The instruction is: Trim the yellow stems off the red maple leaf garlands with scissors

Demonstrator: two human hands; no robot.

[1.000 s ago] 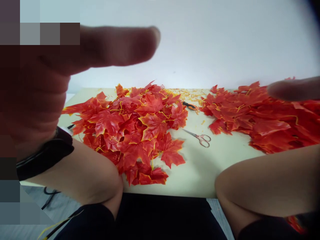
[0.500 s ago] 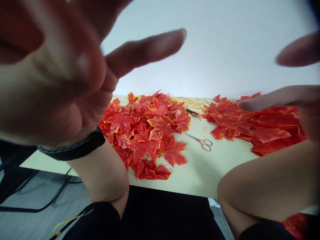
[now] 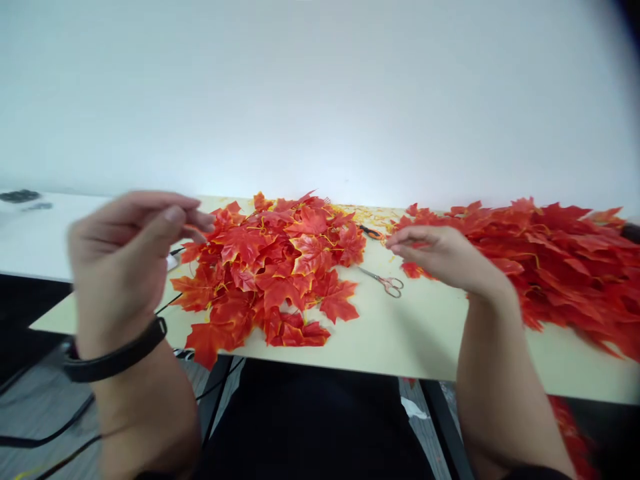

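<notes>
My left hand [image 3: 135, 250], with a black band on the wrist, is raised at the left edge of a pile of red maple leaves [image 3: 280, 267] with yellow edges. Its fingers are loosely curled and apart, holding nothing. My right hand [image 3: 435, 253] hovers beside a second, larger leaf pile [image 3: 570, 260] on the right, fingers bent forward with nothing visible in them. Between the piles lie small scissors [image 3: 387, 285] with pinkish handles, and behind them an orange and black handled tool [image 3: 371, 232].
Yellow scraps [image 3: 367, 215] are scattered along the back of the cream table [image 3: 370, 347], near the wall. A white table [image 3: 40, 233] with dark items stands at the far left. Cables run over the floor at lower left, and more red leaves lie below the table at right.
Both hands have moved down and away from the camera, from close in front of it to over the table beside the leaf piles. More of both piles now shows.
</notes>
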